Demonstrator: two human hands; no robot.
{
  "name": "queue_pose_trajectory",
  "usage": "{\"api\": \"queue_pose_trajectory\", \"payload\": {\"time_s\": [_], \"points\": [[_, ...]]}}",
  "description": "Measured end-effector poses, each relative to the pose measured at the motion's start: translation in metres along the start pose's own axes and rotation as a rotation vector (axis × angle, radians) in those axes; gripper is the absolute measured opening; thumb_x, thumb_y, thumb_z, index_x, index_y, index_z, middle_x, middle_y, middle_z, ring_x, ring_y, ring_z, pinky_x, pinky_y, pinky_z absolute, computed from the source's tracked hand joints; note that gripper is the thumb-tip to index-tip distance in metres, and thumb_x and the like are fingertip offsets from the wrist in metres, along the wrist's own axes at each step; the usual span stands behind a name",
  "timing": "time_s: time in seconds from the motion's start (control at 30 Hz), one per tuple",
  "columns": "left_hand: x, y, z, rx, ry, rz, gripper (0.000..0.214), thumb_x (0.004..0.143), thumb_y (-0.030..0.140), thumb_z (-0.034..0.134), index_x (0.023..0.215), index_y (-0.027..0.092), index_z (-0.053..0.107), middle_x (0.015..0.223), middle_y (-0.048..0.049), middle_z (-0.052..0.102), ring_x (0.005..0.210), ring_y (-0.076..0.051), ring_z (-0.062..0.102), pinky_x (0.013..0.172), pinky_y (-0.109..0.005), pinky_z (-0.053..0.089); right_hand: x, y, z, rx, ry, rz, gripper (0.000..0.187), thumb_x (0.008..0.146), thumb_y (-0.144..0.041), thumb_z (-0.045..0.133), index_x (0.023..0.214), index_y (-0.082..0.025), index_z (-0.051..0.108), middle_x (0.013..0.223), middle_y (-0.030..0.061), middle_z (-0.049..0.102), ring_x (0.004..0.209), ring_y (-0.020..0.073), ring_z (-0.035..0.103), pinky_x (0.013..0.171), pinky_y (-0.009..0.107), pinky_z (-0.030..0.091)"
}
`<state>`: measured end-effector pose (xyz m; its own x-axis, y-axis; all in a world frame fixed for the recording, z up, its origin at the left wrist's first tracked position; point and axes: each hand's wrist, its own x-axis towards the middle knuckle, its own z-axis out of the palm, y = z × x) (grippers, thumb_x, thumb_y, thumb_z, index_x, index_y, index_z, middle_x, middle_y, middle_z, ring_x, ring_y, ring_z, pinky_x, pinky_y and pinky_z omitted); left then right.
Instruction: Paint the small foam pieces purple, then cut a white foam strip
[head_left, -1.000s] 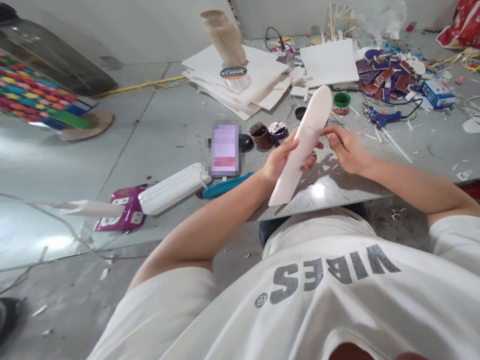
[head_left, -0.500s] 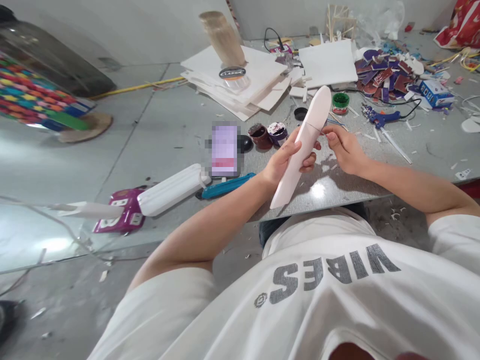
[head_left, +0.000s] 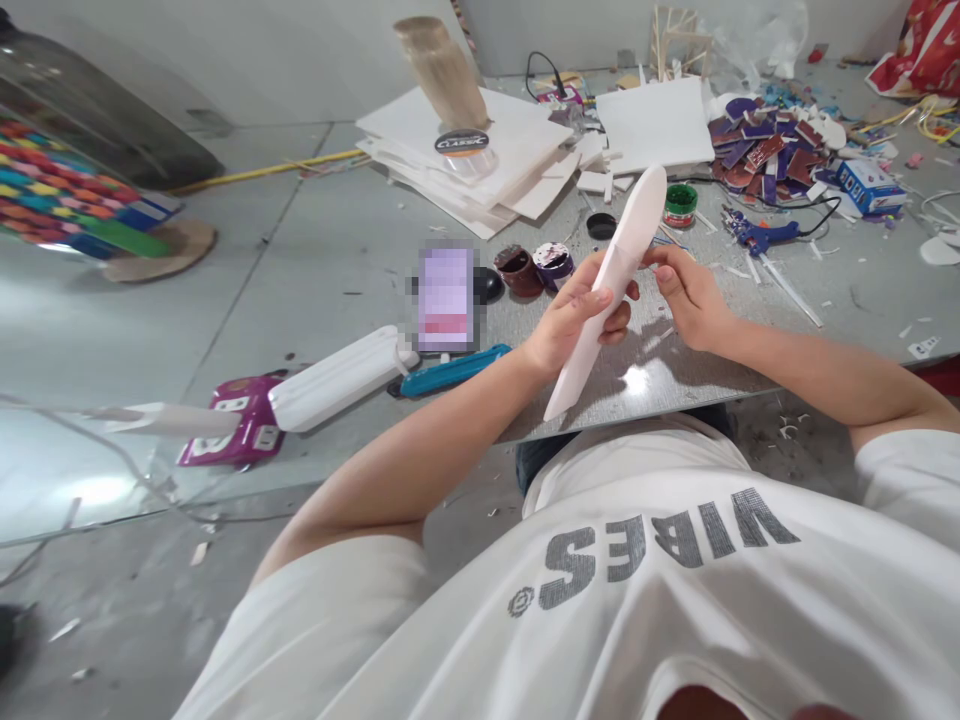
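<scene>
My left hand (head_left: 574, 320) is wrapped round the middle of a long white foam piece (head_left: 634, 225) with rounded ends, held tilted above the grey board (head_left: 675, 375). My right hand (head_left: 686, 290) has its fingers pinched at the right edge of that piece, just above my left hand's grip. What the pinch holds, if anything beyond the foam's edge, is too small to make out.
On the floor lie a phone (head_left: 446, 298), a teal cutter (head_left: 450, 372), paint pots (head_left: 555, 262), a green pot (head_left: 680, 203), a blue glue gun (head_left: 754, 232), stacked white sheets (head_left: 480, 150), a white foam model (head_left: 337, 378) and purple scraps (head_left: 765, 145).
The foam piece has turned slightly edge-on and shifted a little to the right. Both hands keep their places on it.
</scene>
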<state>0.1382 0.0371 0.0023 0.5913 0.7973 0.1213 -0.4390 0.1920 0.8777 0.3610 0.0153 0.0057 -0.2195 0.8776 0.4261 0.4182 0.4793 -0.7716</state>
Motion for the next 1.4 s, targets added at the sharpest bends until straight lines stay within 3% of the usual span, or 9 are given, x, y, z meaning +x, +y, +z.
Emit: {"api": "queue_pose_trajectory", "payload": {"time_s": [0.17, 0.37, 0.6, 0.93, 1.13, 1.3, 1.4], "points": [[-0.001, 0.005, 0.003, -0.001, -0.018, -0.003, 0.063, 0.077, 0.060, 0.102, 0.124, 0.031, 0.072, 0.106, -0.0010, 0.070, 0.061, -0.009, 0.053, 0.050, -0.022, 0.036, 0.001, -0.002, -0.001, -0.030, 0.000, 0.022, 0.064, 0.116, -0.080, 0.034, 0.125, -0.025, 0.066, 0.119, 0.0109, 0.077, 0.108, 0.0269, 0.068, 0.104, 0.041, 0.051], [-0.004, 0.014, 0.006, -0.020, -0.019, -0.044, 0.067, 0.075, 0.060, 0.103, 0.126, 0.031, 0.070, 0.103, -0.0009, 0.071, 0.061, -0.009, 0.052, 0.052, -0.021, 0.038, 0.002, -0.002, -0.001, -0.040, 0.019, -0.008, 0.070, 0.117, -0.079, 0.032, 0.130, -0.020, 0.069, 0.126, 0.0137, 0.080, 0.108, 0.0275, 0.072, 0.099, 0.042, 0.049], [-0.004, 0.017, 0.005, -0.033, -0.036, -0.040, 0.064, 0.078, 0.059, 0.102, 0.125, 0.030, 0.070, 0.105, -0.0020, 0.071, 0.062, -0.009, 0.053, 0.052, -0.021, 0.038, 0.004, 0.005, -0.002, -0.137, 0.065, -0.040, 0.078, 0.114, -0.086, 0.025, 0.126, -0.022, 0.069, 0.092, 0.0048, 0.073, 0.080, 0.0249, 0.066, 0.080, 0.043, 0.049], [-0.007, 0.025, 0.008, -0.049, -0.011, -0.046, 0.061, 0.077, 0.058, 0.102, 0.120, 0.030, 0.069, 0.104, -0.0021, 0.070, 0.062, -0.009, 0.052, 0.052, -0.022, 0.035, 0.008, 0.008, -0.002, -0.148, 0.078, -0.018, 0.078, 0.111, -0.091, 0.025, 0.108, -0.028, 0.070, 0.083, 0.0058, 0.067, 0.082, 0.0280, 0.068, 0.081, 0.046, 0.054], [-0.009, 0.033, 0.010, -0.047, 0.006, -0.016, 0.064, 0.075, 0.059, 0.102, 0.121, 0.031, 0.068, 0.103, -0.0026, 0.070, 0.062, -0.009, 0.049, 0.053, -0.023, 0.032, 0.011, 0.015, -0.004, -0.152, 0.053, 0.006, 0.076, 0.112, -0.090, 0.024, 0.102, -0.028, 0.067, 0.082, 0.0053, 0.065, 0.075, 0.0244, 0.059, 0.080, 0.045, 0.049], [-0.012, 0.041, 0.009, -0.077, 0.004, 0.046, 0.071, 0.072, 0.062, 0.103, 0.127, 0.030, 0.070, 0.101, -0.0033, 0.072, 0.060, -0.009, 0.045, 0.051, -0.026, 0.029, 0.019, 0.039, -0.009, -0.126, 0.058, 0.116, 0.071, 0.110, -0.089, 0.038, 0.094, -0.027, 0.067, 0.073, 0.0036, 0.055, 0.075, 0.0258, 0.057, 0.081, 0.045, 0.050], [-0.013, 0.042, 0.008, -0.100, -0.003, 0.119, 0.070, 0.077, 0.067, 0.097, 0.129, 0.029, 0.072, 0.104, -0.0049, 0.076, 0.059, -0.009, 0.046, 0.051, -0.027, 0.033, 0.026, 0.048, -0.011, 0.023, 0.110, 0.161, 0.069, 0.106, -0.091, 0.045, 0.089, -0.027, 0.066, 0.068, 0.0004, 0.044, 0.069, 0.0241, 0.050, 0.074, 0.043, 0.047]]}}
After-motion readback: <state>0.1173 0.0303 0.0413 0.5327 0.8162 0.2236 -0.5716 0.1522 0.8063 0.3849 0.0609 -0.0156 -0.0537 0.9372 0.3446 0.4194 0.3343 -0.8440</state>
